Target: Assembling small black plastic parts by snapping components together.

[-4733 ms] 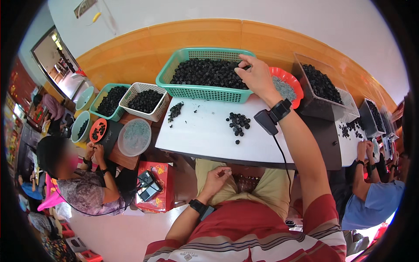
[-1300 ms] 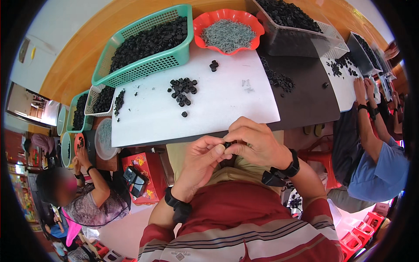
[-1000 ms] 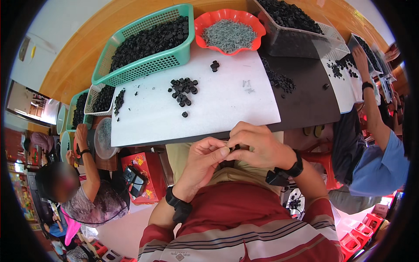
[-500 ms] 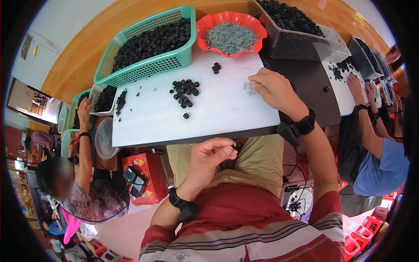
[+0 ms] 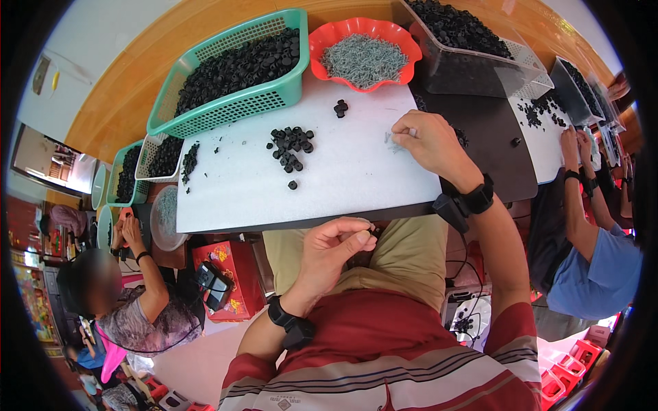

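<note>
Over my lap, just off the table's front edge, my left hand (image 5: 336, 248) is closed in a pinch on a small dark piece, mostly covered by the fingertips. My right hand (image 5: 430, 142) is over the right part of the white sheet (image 5: 226, 185), thumb and forefinger pressed together. Beside its fingertips lie a few thin grey screws (image 5: 391, 145); whether one is between the fingers is hidden. To the left of that hand sits a loose pile of black knob-like parts (image 5: 290, 144), with a smaller cluster of them (image 5: 340, 107) farther back.
Along the back stand a green basket (image 5: 226, 114) of black parts, a red scalloped bowl (image 5: 317, 67) of screws and a clear bin (image 5: 466, 72) of black parts. People work at both sides, one on the left (image 5: 147, 294), another on the right (image 5: 582, 274). A red box (image 5: 240, 288) stands below left.
My right thumb and forefinger have come together by the screws. My left hand has barely moved. The person on the left has drawn a hand back from the green basket there.
</note>
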{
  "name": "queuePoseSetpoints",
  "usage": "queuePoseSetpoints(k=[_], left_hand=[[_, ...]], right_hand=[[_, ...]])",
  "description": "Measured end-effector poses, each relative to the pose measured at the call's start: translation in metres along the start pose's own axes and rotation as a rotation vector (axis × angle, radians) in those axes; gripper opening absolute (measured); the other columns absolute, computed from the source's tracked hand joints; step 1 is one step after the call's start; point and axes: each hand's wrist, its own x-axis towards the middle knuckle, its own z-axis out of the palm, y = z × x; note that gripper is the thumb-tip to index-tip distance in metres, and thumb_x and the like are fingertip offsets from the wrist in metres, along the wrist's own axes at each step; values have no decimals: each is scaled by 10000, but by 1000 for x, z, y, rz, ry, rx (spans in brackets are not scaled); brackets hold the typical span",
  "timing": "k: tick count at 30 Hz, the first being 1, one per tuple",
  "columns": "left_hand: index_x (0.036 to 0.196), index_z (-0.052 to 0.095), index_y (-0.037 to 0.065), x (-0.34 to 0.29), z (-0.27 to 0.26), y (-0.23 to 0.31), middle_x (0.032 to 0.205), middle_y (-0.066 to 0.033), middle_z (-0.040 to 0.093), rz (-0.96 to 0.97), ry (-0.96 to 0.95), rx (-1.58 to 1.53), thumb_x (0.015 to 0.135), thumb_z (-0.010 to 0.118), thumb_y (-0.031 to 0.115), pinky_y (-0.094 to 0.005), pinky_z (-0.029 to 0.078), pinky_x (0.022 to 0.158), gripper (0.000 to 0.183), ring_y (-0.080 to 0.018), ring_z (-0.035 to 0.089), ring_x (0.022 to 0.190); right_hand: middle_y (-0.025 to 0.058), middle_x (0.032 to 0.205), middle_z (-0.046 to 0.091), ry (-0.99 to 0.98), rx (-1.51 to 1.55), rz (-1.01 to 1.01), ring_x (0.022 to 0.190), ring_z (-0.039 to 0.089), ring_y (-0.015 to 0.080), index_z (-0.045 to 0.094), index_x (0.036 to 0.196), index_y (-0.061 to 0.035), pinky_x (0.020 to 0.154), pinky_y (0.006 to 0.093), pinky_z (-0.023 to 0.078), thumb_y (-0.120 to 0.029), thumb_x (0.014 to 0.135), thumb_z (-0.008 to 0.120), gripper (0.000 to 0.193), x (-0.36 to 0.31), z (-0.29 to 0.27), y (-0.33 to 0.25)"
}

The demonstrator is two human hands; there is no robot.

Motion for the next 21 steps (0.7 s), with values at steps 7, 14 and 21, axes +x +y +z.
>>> queuePoseSetpoints(k=[7,14,21], left_hand=[[1111,703,-25,1,3,0,1083,-136,716,30,-12,51,948,680,9,-329,604,839,167,-189,715,902],[1112,703,-26,2,3,1,1080,-134,717,70,-17,70,946,685,11,-329,604,839,172,-189,713,902],[1106,702,-28,6,3,3,1088,-136,713,94,-10,98,945,682,2,-341,608,843,165,-196,712,917]], right_hand=[[164,907,728,2,59,38,874,711,318,724,954,-19,783,400,537,-102,857,714,128,0,0,0],[126,822,700,11,124,13,752,643,200,724,953,30,699,327,511,-39,847,710,128,1,-3,-1],[127,837,721,57,336,66,733,669,154,710,1016,58,688,304,534,-34,893,687,156,-3,-3,12]])
